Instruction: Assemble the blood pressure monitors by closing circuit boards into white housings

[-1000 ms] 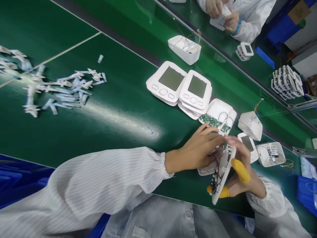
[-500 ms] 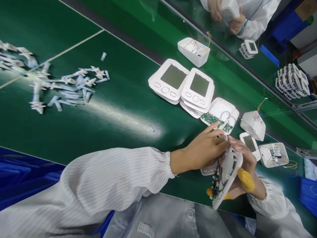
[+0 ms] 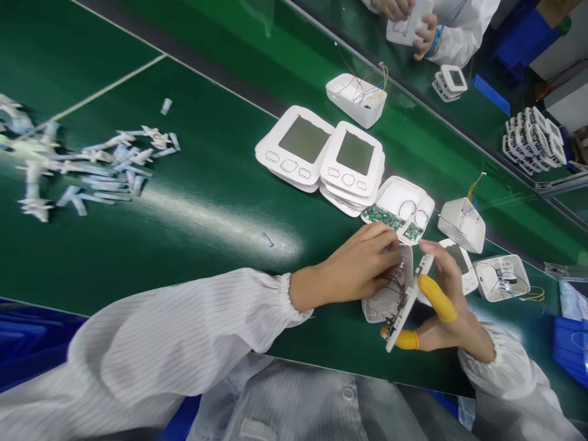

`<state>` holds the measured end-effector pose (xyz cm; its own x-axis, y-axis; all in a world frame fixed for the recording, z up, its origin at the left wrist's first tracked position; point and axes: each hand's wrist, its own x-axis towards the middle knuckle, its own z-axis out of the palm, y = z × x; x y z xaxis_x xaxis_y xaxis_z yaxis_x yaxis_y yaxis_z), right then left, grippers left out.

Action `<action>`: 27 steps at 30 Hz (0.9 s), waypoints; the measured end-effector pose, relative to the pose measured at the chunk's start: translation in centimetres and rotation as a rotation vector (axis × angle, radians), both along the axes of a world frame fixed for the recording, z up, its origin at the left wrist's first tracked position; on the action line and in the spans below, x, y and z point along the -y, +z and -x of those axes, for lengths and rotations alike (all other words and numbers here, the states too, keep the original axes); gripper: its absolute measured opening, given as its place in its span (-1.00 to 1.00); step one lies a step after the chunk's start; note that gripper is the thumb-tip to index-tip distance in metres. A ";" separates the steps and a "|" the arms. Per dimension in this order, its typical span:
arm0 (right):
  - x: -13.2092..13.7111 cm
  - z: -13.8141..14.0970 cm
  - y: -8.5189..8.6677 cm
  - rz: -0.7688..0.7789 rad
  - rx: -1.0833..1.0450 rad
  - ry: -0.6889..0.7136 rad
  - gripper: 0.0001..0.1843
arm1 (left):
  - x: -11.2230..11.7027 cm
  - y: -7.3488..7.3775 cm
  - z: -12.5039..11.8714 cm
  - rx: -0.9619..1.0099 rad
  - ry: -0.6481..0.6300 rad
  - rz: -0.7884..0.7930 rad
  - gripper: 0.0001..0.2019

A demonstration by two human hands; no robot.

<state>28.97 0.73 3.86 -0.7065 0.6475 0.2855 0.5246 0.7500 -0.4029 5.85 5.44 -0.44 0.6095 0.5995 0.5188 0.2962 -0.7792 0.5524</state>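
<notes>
My right hand [image 3: 443, 312], with yellow finger cots on thumb and forefinger, grips a white device front panel [image 3: 407, 306] tilted on edge, its circuit board and wires facing left. My left hand [image 3: 361, 269] has its fingers pinched at the red and black wires between that panel and the white rear shell [image 3: 381, 300] lying on the green belt [image 3: 206, 208] beneath it. An open panel with a green circuit board [image 3: 397, 211] lies just beyond my fingers.
Two stacks of white display units [image 3: 321, 156] sit mid-belt. Wired white shells [image 3: 356, 98], [image 3: 462, 223], [image 3: 500, 278] lie around. Scattered white strips [image 3: 87, 165] cover the left. Another person's hands [image 3: 413, 21] hold a unit at the top; stacked units [image 3: 533, 147] stand on the right.
My left fingers have curled in from a pointing pose onto the wires. The panel in my right hand has tipped more upright, and the rear shell below it now shows.
</notes>
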 end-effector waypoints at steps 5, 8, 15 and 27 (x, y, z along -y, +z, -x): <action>-0.9 1.4 1.4 -0.020 -0.027 0.015 0.29 | -0.3 0.4 1.0 0.014 -0.043 0.055 -0.91; -1.1 1.8 1.8 0.027 -0.004 -0.015 0.23 | -0.7 1.1 2.1 0.048 -0.087 0.079 -0.90; -1.3 1.9 1.8 0.142 0.075 0.024 0.11 | 3.1 3.0 4.4 0.127 0.270 0.145 -0.90; -1.7 1.4 1.3 0.168 0.034 0.117 0.12 | 9.7 1.5 0.7 -0.099 0.391 0.434 -0.54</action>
<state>27.54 2.45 5.17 -0.7874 0.5967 0.1547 0.4532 0.7304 -0.5110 5.14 -4.22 1.06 0.3333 0.9341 0.1277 0.5821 -0.3105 0.7515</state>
